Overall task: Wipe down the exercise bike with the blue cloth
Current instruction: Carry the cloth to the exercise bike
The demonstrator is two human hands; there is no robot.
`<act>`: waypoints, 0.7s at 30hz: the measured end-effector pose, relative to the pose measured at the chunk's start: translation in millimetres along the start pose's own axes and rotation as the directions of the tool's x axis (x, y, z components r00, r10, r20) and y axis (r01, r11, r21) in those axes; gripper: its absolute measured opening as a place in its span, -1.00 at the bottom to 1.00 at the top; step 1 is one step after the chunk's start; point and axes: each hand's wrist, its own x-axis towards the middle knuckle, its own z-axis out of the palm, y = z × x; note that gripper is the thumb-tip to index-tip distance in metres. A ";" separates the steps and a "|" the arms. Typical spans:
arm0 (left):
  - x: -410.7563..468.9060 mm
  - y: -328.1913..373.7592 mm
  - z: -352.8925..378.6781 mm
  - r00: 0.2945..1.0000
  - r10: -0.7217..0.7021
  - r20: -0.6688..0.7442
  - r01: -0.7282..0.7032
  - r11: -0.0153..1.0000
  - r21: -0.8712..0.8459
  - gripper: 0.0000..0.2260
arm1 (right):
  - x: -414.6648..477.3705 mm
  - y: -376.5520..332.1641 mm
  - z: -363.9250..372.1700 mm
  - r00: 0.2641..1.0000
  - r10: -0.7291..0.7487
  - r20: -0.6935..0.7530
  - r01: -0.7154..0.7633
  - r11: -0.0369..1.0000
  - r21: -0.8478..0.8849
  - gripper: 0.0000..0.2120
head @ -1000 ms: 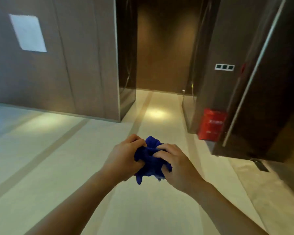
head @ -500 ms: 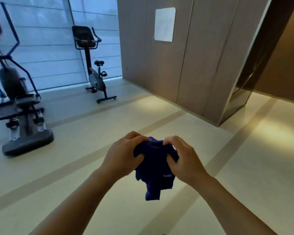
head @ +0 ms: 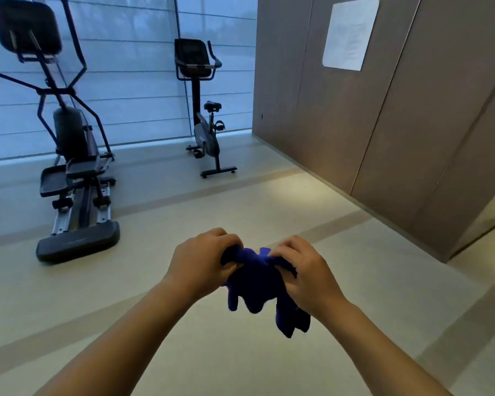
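Starting at the left: big elliptical trainer (head: 75,155) sitting by the blinds, not the target, just taking up the near-left floor. Moving right, exercise bike (head: 205,110) standing upright against the window, console up top, saddle lower and to its right, base feet on the floor (head: 269,201), long axis basically vertical. Well apart from the hands, nothing touching it yet, so no wiping happening so far. Coming down to the middle: left hand (head: 203,264) curling shut around one side of the blue cloth (head: 257,284), fingers wrapped over the top edge. Right hand (head: 306,272) doing the same on the other side, also closed tight on the fabric. Cloth bunching up between the two, loose ends dangling below, more hanging under the right. Key bit: bike lying up and slightly left of the grip, ahead across open floor, so probably marginally closer to the left hand, though honestly near enough dead ahead that either could lead. Guessing still walking-up stage, with the cloth probably needing spreading before reaching the console. Far right: just brown wall panels (head: 412,124) with a white sheet (head: 350,32) stuck on.
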 end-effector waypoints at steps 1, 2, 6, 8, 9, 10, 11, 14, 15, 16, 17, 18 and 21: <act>13.6 -13.1 2.0 0.999 -0.034 0.010 0.034 0.999 0.016 -0.81 | 20.7 9.1 10.6 1.000 -0.022 0.006 0.022 1.000 0.006 -0.81; 26.2 -26.7 4.6 0.997 -0.070 0.019 0.069 0.997 0.026 -0.79 | 41.2 17.5 21.8 0.999 -0.044 0.021 0.044 0.999 0.011 -0.81; 79.4 -84.7 17.7 0.983 -0.176 0.044 0.175 0.984 0.022 -0.67 | 122.5 48.7 70.2 0.990 -0.096 0.101 0.089 0.993 0.076 -0.79; 111.9 -116.9 25.6 0.980 -0.193 0.053 0.193 0.981 0.016 -0.61 | 165.8 65.2 96.3 0.986 -0.117 0.121 0.104 0.989 0.105 -0.77; 129.7 -133.3 29.8 0.980 -0.192 0.055 0.192 0.981 0.004 -0.58 | 187.8 73.4 109.8 0.984 -0.122 0.130 0.107 0.987 0.117 -0.76; 148.6 -149.6 33.8 0.981 -0.185 0.058 0.186 0.982 -0.011 -0.56 | 209.9 81.1 123.1 0.983 -0.125 0.137 0.106 0.985 0.133 -0.75; 168.6 -166.5 37.7 0.983 -0.174 0.061 0.176 0.984 -0.028 -0.54 | 232.8 89.0 136.6 0.982 -0.125 0.139 0.104 0.983 0.153 -0.73; 232.3 -215.8 44.4 0.988 -0.135 0.069 0.140 0.988 -0.066 -0.64 | 301.8 114.0 174.5 0.985 -0.110 0.133 0.085 0.979 0.183 -0.70; 254.5 -232.7 43.4 0.989 -0.133 0.069 0.138 0.988 -0.070 -0.71 | 325.9 123.1 184.7 0.986 -0.096 0.137 0.070 0.981 0.183 -0.71; 276.7 -250.0 41.9 0.988 -0.139 0.068 0.143 0.987 -0.070 -0.77 | 349.9 132.7 194.0 0.986 -0.084 0.147 0.057 0.982 0.179 -0.72; 298.5 -266.8 40.3 0.987 -0.144 0.067 0.148 0.986 -0.072 -0.82 | 372.8 143.3 202.0 0.984 -0.079 0.160 0.051 0.984 0.173 -0.73; 320.8 -282.7 38.4 0.987 -0.145 0.064 0.150 0.985 -0.080 -0.86 | 395.2 154.3 209.0 0.982 -0.080 0.173 0.051 0.985 0.166 -0.75; 387.9 -323.0 33.3 0.989 -0.148 0.023 0.149 0.978 -0.148 -0.92 | 457.8 187.7 229.4 0.982 -0.056 0.181 0.027 0.987 0.156 -0.78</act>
